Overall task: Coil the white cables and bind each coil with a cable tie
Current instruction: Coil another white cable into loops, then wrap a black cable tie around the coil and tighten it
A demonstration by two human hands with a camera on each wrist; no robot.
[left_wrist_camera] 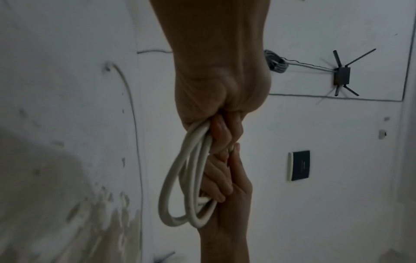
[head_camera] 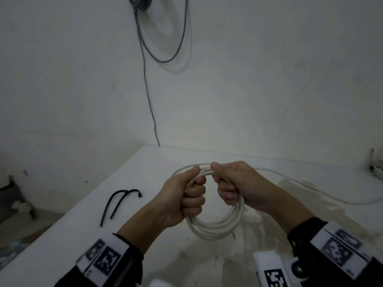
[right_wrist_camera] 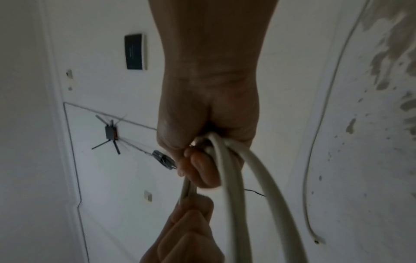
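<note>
A white cable coil of several loops hangs above the white table, held between both hands. My left hand grips the coil's upper left part in a fist, thumb on top. My right hand grips the upper right part, its fingers curled round the bundle. The thumbs nearly meet at the top. In the left wrist view, the left hand clenches the loops, with the right hand below it. The right wrist view shows the right hand wrapped round the cable. Two black cable ties lie on the table to the left.
A loose white cable trails across the table to the right; its free end shows in the right wrist view. Whether it joins the coil is hidden. A grey wire hangs down the wall behind the table. The table's left edge drops off beside the ties.
</note>
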